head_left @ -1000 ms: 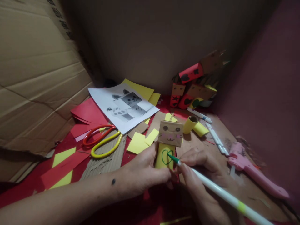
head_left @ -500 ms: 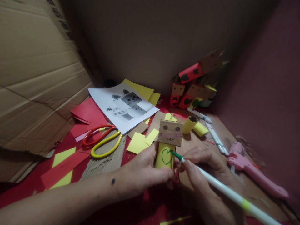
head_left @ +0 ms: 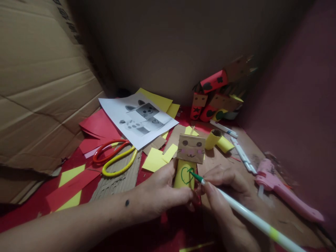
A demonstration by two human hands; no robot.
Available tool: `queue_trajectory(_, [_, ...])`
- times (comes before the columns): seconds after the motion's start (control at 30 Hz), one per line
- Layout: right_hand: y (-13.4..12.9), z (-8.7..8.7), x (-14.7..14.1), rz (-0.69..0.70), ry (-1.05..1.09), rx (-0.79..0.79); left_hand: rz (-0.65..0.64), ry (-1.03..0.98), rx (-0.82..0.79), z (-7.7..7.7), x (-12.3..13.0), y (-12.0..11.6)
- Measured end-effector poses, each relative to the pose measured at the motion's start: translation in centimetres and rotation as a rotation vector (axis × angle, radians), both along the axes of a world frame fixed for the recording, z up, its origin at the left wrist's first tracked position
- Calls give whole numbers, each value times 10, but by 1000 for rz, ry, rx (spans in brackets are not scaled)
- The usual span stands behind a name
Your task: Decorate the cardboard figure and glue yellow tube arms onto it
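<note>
My left hand (head_left: 164, 190) is closed around a yellow paper tube figure (head_left: 181, 182), holding it upright. A square cardboard head (head_left: 190, 148) tops the tube, with drawn eyes, pink cheeks, whiskers and a mouth. On the tube's front is a green heart outline (head_left: 186, 175). Between the fingers of my right hand (head_left: 231, 199) is a white marker (head_left: 249, 211) with a green tip, which touches the heart's upper right lobe. A printed sheet (head_left: 123, 117) with a cat-like figure lies beyond my left hand.
Red-and-yellow-handled scissors (head_left: 118, 166) lie at left over corrugated cardboard (head_left: 115, 187). Two yellow tubes (head_left: 212, 140), white markers (head_left: 243, 155) and a pink glue gun (head_left: 286, 196) are at right. Several red figures (head_left: 214, 82) pile up by the back wall. A tall cardboard panel (head_left: 39, 91) stands at left.
The marker tip has moved slightly left and down, from the heart's right edge into its upper right lobe, adding some green there. My left hand and the figure have stayed put.
</note>
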State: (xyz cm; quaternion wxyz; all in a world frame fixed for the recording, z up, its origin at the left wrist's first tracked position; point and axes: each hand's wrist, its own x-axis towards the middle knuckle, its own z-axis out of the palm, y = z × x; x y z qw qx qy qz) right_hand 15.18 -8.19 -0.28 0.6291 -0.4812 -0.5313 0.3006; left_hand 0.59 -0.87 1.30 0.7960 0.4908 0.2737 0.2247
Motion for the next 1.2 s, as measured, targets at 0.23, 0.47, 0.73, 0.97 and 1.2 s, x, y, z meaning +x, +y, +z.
queue_trajectory(0.23, [-4,0,-7,-73,60,-52,-11,20,16,4,0,0])
queue_trajectory(0.47, [-3,1,1,-32,11,-47,-13,10,7,1,0,0])
queue_trajectory(0.73, [0,4,2,-18,-30,35,-2,-10,3,-2,0,0])
queue_trajectory(0.97, [0,4,3,-30,-91,46,-15,-24,13,-1,0,-1])
queue_trajectory(1.2, [1,5,7,-26,-159,44,-16,-12,-1,0,0,0])
